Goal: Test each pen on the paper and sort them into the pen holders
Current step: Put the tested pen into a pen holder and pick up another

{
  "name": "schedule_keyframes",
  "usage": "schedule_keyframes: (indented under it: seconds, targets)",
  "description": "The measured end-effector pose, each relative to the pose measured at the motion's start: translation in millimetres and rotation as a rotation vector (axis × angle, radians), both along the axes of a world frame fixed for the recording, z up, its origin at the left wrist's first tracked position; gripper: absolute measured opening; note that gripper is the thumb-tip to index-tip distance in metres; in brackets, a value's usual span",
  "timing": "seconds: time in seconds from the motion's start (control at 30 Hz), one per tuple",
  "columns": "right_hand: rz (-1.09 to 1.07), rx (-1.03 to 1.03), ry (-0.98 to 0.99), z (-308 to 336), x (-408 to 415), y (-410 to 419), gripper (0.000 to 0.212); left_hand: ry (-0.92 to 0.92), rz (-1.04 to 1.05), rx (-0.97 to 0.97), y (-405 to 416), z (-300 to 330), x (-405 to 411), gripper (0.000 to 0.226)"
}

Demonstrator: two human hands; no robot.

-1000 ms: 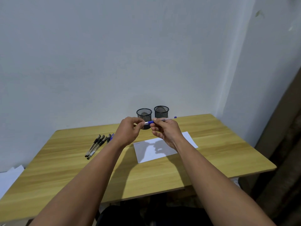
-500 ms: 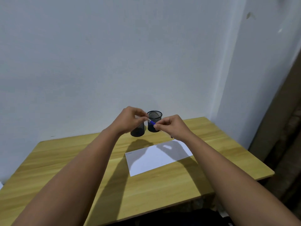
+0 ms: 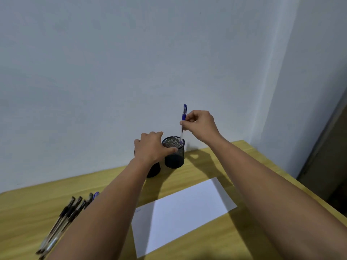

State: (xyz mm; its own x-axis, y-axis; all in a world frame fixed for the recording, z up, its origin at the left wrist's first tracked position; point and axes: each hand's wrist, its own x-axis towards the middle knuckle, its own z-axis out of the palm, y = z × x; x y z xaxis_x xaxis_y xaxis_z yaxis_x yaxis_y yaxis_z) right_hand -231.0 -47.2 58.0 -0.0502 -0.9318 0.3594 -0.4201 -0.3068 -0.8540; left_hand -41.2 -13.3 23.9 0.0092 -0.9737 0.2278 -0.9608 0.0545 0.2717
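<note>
My right hand (image 3: 199,126) pinches a blue pen (image 3: 183,117) upright, its lower end inside the right black mesh pen holder (image 3: 174,156). My left hand (image 3: 152,148) lies over the left pen holder (image 3: 154,170) and hides most of it; its thumb touches the right holder's rim, fingers loosely bent. A white sheet of paper (image 3: 185,209) lies on the wooden table (image 3: 33,209) in front of the holders. Several pens (image 3: 65,216), mostly black and one blue, lie in a row at the left, partly behind my left forearm.
A pale wall stands right behind the holders. The table's right edge (image 3: 308,188) runs diagonally beside a dark gap at the far right.
My hands came apart. The right hand turned the blue pen upright and lowered its end into the right holder. The left hand dropped onto the holders. The view shifted closer.
</note>
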Motion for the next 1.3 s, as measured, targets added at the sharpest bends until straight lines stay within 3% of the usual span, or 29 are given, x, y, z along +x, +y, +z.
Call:
schedule_keyframes:
  seconds: [0.2, 0.43, 0.57, 0.8, 0.93, 1.07, 1.17, 1.3]
  targets:
    - [-0.008, 0.100, 0.142, -30, 27, -36, 0.016, -0.170, 0.041, -0.052, -32, -22, 0, 0.075]
    - [-0.086, 0.199, 0.385, -54, 44, -41, 0.014, -0.101, -0.002, -0.093, -40, -38, -6, 0.054]
    - [-0.148, 0.174, 0.386, -46, 45, -30, 0.021, -0.097, 0.009, -0.088, -28, -34, -3, 0.060]
    - [-0.110, 0.096, 0.313, -15, 64, 11, 0.010, 0.020, 0.059, -0.164, 25, 0, 44, 0.071]
    - [-0.079, 0.065, 0.337, -6, 87, 41, 0.016, 0.269, 0.073, -0.211, 54, 14, 80, 0.063]
    - [-0.044, 0.051, 0.355, -1, 104, 63, 0.012, 0.258, 0.106, -0.196, 78, 19, 101, 0.052]
    - [0.002, 0.068, 0.388, -8, 117, 77, 0.010, 0.248, 0.153, -0.129, 94, 13, 121, 0.049]
    - [0.073, 0.091, 0.520, -27, 134, 87, 0.026, 0.342, 0.120, 0.018, 99, -10, 136, 0.051]
